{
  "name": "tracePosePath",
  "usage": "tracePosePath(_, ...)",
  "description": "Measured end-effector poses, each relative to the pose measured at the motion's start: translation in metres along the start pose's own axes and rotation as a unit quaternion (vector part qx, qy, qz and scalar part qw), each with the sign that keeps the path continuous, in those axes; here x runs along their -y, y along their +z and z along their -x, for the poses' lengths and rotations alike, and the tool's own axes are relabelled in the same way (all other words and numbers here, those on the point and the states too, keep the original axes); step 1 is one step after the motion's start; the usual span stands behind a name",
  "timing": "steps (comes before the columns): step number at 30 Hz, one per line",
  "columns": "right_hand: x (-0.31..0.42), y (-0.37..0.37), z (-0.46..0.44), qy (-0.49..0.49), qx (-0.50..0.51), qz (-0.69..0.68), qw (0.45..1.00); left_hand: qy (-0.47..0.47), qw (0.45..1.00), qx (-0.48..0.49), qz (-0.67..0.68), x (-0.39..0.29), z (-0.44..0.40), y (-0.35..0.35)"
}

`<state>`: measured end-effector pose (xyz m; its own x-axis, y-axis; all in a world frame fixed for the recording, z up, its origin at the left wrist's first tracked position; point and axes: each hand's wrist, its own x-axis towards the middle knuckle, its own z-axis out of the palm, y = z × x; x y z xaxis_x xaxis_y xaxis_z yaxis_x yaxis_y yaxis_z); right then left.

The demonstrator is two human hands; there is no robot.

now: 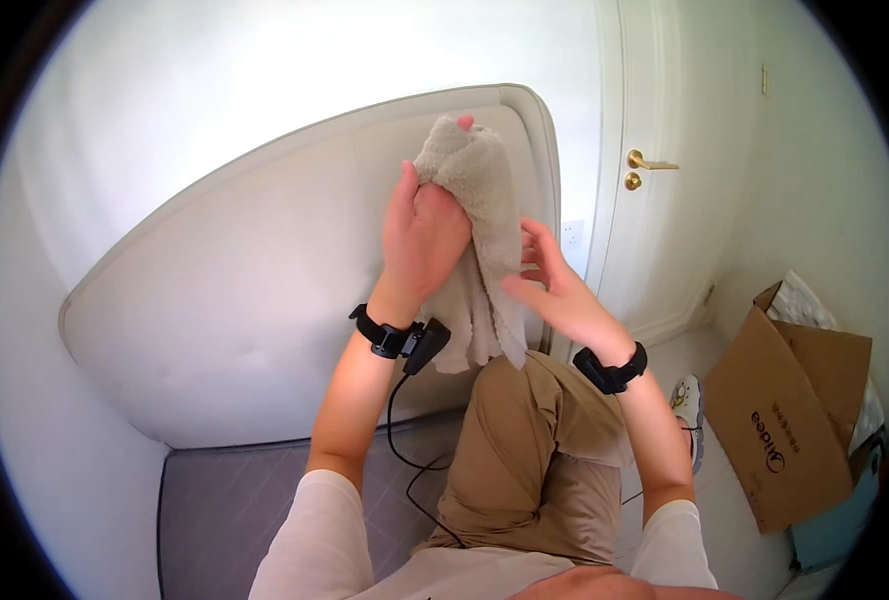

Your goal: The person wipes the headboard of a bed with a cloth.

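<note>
A beige fluffy cloth (484,185) hangs in front of the padded headboard, its lower folds dangling above my knee. My left hand (427,235) is closed on the cloth near its upper part, with the back of the hand towards me. A small pink thing (465,122), perhaps a fingertip, shows at the cloth's top. To the right of the cloth, my right hand (554,285) has its fingers apart and curved, close to the cloth's right edge. Both wrists wear black straps with devices.
The grey-beige headboard (224,280) stands behind my hands, above a grey surface (264,520). A black cable (392,430) runs from the left wrist device. At right are a white door (679,230), a cardboard box (779,430) and a shoe (688,405).
</note>
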<state>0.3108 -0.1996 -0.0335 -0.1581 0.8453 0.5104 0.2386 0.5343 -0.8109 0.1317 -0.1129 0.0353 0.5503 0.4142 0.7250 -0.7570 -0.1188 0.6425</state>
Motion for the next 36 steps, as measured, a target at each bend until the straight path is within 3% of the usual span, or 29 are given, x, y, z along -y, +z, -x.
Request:
tracePosePath(5, -0.002, 0.024, -0.003, -0.117, -0.044, 0.027, 0.992, -0.019, 1.000, 0.012, -0.004, 0.011, 0.003, 0.011)
tracePosePath(9, -0.025, 0.009, -0.011, 0.010, -0.021, 0.060, 0.998, -0.094, 0.990, -0.016, -0.101, 0.011, 0.010, 0.009)
tracePosePath(12, -0.037, -0.005, -0.012, 0.005, -0.066, 0.009, 0.998, -0.107, 0.965, -0.062, -0.233, -0.010, 0.022, -0.009)
tracePosePath(14, -0.046, -0.012, -0.015, -0.015, -0.092, -0.078, 0.993, -0.119, 0.934, -0.079, -0.328, -0.034, 0.027, -0.037)
tracePosePath(17, -0.047, -0.018, -0.026, 0.016, -0.122, -0.190, 0.974, 0.056, 0.791, -0.081, -0.604, -0.046, 0.028, -0.060)
tracePosePath(19, -0.028, -0.015, -0.035, 0.070, -0.151, -0.222, 0.961, 0.060, 0.748, -0.029, -0.660, -0.044, 0.032, -0.053)
tracePosePath(20, -0.018, -0.010, -0.040, 0.050, -0.134, -0.187, 0.972, 0.063, 0.725, -0.003, -0.686, -0.042, 0.033, -0.047)
tracePosePath(23, 0.000, 0.010, -0.056, 0.016, -0.061, -0.113, 0.992, -0.029, 0.772, 0.061, -0.631, -0.028, 0.042, -0.016)
tracePosePath(27, -0.003, 0.018, -0.063, 0.009, 0.028, -0.041, 0.999, -0.080, 0.802, -0.010, -0.592, -0.016, 0.054, -0.031)
tracePosePath(31, -0.002, 0.006, -0.053, 0.027, 0.086, 0.100, 0.991, -0.098, 0.738, -0.021, -0.667, -0.035, 0.063, -0.071)
tracePosePath(33, -0.011, 0.003, -0.048, 0.002, 0.050, 0.126, 0.991, -0.067, 0.678, -0.039, -0.731, -0.045, 0.068, -0.072)
tracePosePath(36, -0.012, -0.006, -0.048, -0.007, -0.004, 0.174, 0.985, -0.033, 0.639, -0.091, -0.763, -0.059, 0.069, -0.066)
